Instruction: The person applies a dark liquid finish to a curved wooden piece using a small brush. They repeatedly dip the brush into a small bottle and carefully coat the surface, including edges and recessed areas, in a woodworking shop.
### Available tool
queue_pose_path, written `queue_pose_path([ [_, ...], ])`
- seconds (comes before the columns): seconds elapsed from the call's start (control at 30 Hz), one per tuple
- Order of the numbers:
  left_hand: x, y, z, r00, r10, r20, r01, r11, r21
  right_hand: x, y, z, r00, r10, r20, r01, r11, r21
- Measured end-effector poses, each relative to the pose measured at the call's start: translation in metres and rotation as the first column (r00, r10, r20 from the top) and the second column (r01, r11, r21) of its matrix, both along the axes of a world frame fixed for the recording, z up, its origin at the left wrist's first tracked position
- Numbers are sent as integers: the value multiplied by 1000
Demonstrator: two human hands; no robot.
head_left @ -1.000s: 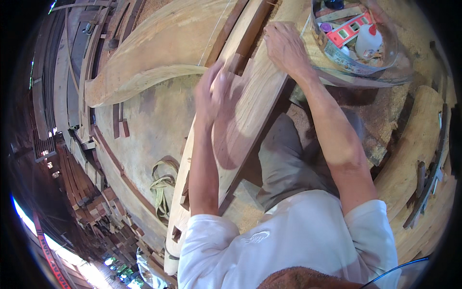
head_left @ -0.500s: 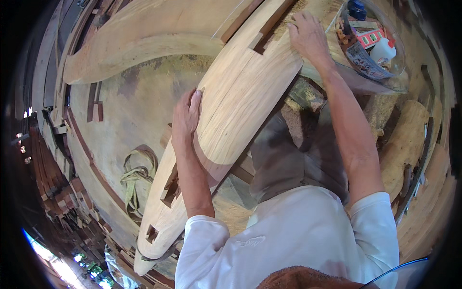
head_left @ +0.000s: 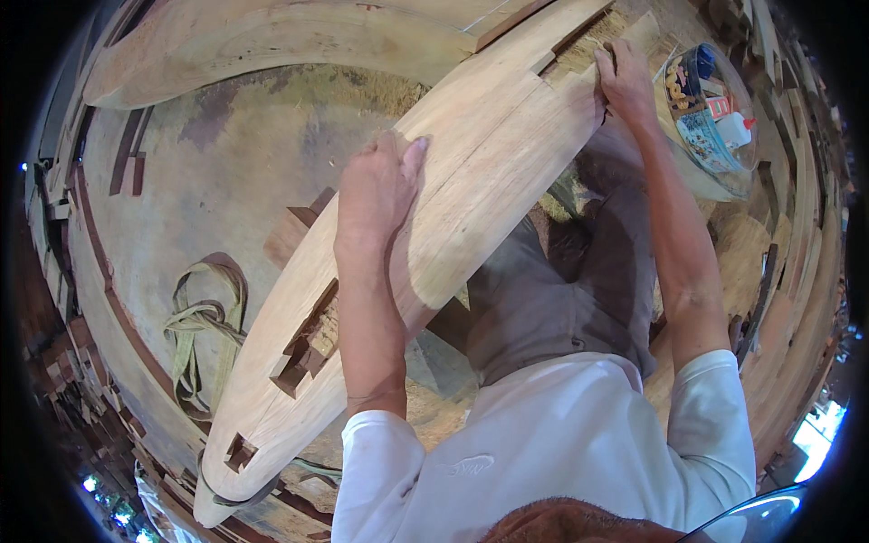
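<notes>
Plank (head_left: 471,181) of pale smooth wood, long and curved, with square notches, lying over the lap, long axis from lower left to upper right. Left hand (head_left: 376,195) open, flat on top. Right hand (head_left: 625,77) gripping the far edge. Green strap (head_left: 195,326) coiled on the floor.

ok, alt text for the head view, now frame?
A person's left hand presses flat on a long curved wooden plank while the right hand grips its far edge. A bowl of small items sits to the right.
</notes>
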State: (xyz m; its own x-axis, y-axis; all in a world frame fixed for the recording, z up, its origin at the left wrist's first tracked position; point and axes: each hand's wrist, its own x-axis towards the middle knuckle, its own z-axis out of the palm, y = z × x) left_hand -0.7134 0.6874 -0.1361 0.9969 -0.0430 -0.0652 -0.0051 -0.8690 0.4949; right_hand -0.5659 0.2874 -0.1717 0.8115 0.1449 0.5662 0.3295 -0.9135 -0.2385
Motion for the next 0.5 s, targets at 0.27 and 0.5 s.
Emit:
queue_pose_path([
  [0.27, -15, 4, 1, 998, -15, 64, 14, 1000, 18, -5, 7, 8, 991, -63, -118, 53, 995, -84],
  [0.5, -16, -1, 8, 999, -42, 23, 43, 998, -49, -9, 2, 7, 992, -91, -84, 81, 990, -113],
])
